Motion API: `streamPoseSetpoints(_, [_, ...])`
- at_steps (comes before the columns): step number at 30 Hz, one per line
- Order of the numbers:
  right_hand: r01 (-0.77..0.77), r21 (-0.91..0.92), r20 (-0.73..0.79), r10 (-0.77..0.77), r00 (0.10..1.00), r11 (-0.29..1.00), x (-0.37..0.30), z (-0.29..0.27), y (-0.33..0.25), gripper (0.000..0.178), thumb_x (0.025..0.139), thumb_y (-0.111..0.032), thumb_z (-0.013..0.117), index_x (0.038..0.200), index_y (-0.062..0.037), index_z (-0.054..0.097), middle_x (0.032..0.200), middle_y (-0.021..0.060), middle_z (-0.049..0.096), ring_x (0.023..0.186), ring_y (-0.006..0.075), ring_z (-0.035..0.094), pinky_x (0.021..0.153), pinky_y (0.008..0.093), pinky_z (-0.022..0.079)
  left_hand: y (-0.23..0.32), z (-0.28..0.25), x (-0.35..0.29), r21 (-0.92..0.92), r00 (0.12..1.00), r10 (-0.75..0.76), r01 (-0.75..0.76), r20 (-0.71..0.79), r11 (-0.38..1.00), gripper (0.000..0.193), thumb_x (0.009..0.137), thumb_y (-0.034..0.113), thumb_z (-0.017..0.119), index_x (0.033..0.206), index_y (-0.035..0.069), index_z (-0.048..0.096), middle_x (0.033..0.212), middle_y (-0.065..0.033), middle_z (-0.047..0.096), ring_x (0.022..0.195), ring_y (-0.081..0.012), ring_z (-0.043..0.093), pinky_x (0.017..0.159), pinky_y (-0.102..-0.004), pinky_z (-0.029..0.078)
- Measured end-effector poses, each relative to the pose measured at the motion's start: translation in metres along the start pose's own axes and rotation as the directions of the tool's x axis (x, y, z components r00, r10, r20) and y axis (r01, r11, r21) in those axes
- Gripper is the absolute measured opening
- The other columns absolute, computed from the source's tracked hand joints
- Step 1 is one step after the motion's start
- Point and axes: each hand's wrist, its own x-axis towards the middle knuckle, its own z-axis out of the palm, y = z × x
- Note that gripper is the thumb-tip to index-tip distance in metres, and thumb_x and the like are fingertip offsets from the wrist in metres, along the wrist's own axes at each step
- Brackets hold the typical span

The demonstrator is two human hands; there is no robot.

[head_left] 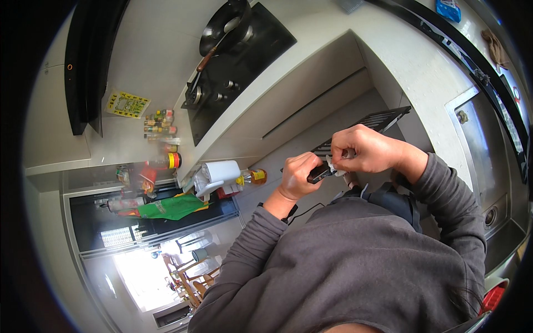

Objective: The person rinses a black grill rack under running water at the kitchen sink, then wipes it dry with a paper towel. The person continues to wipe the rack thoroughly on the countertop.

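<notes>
In front of my body, a black slotted panel [383, 119] slants up to the right, partly hidden behind my hands. My left hand [300, 176] is closed around a black end piece [317, 173], which looks like part of that panel. Just to its right, my right hand [363, 150] has its fingers bent and pinched on a small crumpled white wipe [331, 165]. The wipe lies against the black piece. Whether it is paper or cloth I cannot tell, as the fingers cover most of it.
A black cooktop [244, 72] bears a wok [222, 28] with a ladle in it. Seasoning bottles [161, 130], a white appliance [217, 175] and an oil bottle [255, 177] stand at the left. At the right is a metal sink [483, 139]. The pale counter edge [266, 89] curves ahead.
</notes>
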Motion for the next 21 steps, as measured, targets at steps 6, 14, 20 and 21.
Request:
streamPoseSetpoints(6, [-0.176, -0.085, 0.011, 0.177, 0.984, 0.981, -0.001, -0.006, -0.002, 0.01, 0.078, -0.008, 0.068, 0.079, 0.0018, 0.066, 0.076, 0.0134, 0.066, 0.07, 0.0241, 0.067, 0.065, 0.0334, 0.052, 0.0, -0.01, 0.002, 0.014, 0.998, 0.037, -0.038, 0.045, 0.999, 0.024, 0.056, -0.006, 0.068, 0.07, 0.003, 0.05, 0.062, -0.0097, 0.051, 0.053, -0.0285, 0.053, 0.048, -0.035, 0.042])
streamPoseSetpoints(14, [-0.063, -0.121, 0.098, 0.075, 0.992, 0.991, 0.004, -0.002, 0.001, 0.005, 0.077, -0.002, 0.066, 0.077, 0.0021, 0.063, 0.073, 0.0122, 0.062, 0.068, 0.0249, 0.064, 0.059, 0.0335, 0.049, -0.001, -0.007, 0.0, -0.003, 0.997, 0.046, -0.046, 0.056, 0.999, 0.023, 0.056, -0.005, 0.068, 0.068, 0.003, 0.05, 0.061, -0.0101, 0.051, 0.052, -0.029, 0.053, 0.048, -0.0356, 0.042])
streamPoseSetpoints(20, [0.138, -0.045, 0.135, -0.131, 0.982, 0.989, 0.009, 0.002, 0.0, 0.004, 0.078, 0.0, 0.064, 0.076, 0.0013, 0.061, 0.074, 0.0118, 0.06, 0.067, 0.0273, 0.061, 0.063, 0.0366, 0.049, -0.003, -0.006, 0.0, -0.004, 0.997, 0.051, -0.051, 0.058, 0.999, 0.021, 0.057, -0.003, 0.068, 0.067, 0.003, 0.051, 0.061, -0.0105, 0.053, 0.053, -0.029, 0.055, 0.048, -0.0353, 0.043])
streamPoseSetpoints(21, [0.151, -0.059, 0.142, -0.141, 0.98, 0.987, 0.009, 0.001, 0.0, 0.004, 0.078, 0.0, 0.064, 0.076, 0.0013, 0.061, 0.074, 0.0119, 0.06, 0.068, 0.0274, 0.061, 0.063, 0.0368, 0.049, -0.003, -0.006, -0.001, -0.016, 0.998, 0.036, -0.035, 0.054, 0.999, 0.021, 0.057, -0.003, 0.068, 0.067, 0.003, 0.051, 0.062, -0.0106, 0.053, 0.053, -0.0291, 0.055, 0.048, -0.0353, 0.043])
